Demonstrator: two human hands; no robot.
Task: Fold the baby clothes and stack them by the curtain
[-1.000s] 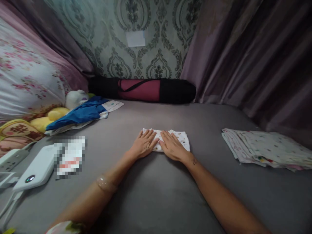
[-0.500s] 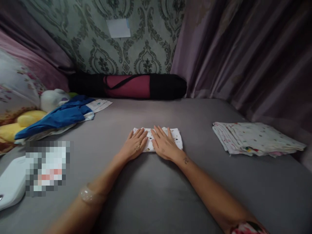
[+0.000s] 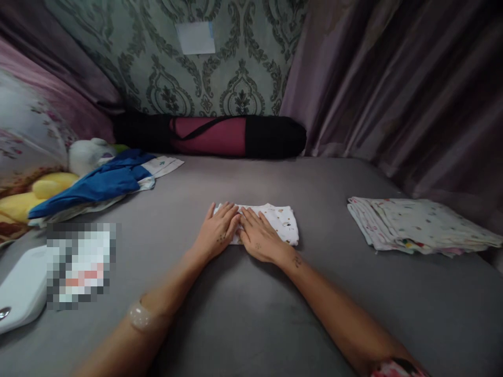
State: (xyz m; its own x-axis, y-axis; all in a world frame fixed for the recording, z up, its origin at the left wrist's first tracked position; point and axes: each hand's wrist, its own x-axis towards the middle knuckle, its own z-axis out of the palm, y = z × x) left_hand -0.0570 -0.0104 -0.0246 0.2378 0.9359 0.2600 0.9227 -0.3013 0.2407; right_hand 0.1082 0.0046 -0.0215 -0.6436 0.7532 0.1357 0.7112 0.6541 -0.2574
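Note:
A small folded white cloth [image 3: 283, 222] with a scattered print lies on the grey sheet in front of me. My left hand [image 3: 218, 230] rests flat over its left end, fingers stretched out. Just right of it, my right hand [image 3: 259, 234] lies flat across the cloth's middle, palm down, fingers extended. The two hands nearly meet at thumb and fingers. Both hide much of the cloth's left half, while its right end shows.
To the right sits a stack of folded printed cloths [image 3: 426, 225]. On the left are blue clothing [image 3: 98, 180], a yellow plush toy [image 3: 53, 184], a white plastic object [image 3: 25, 285] and a blurred-out item [image 3: 84, 264]. A black and maroon long bag [image 3: 212, 137] lies along the wall.
My right hand has slid left along the cloth toward my left hand, baring more of the cloth's right end. My left hand stays on the left end. The view has shifted slightly.

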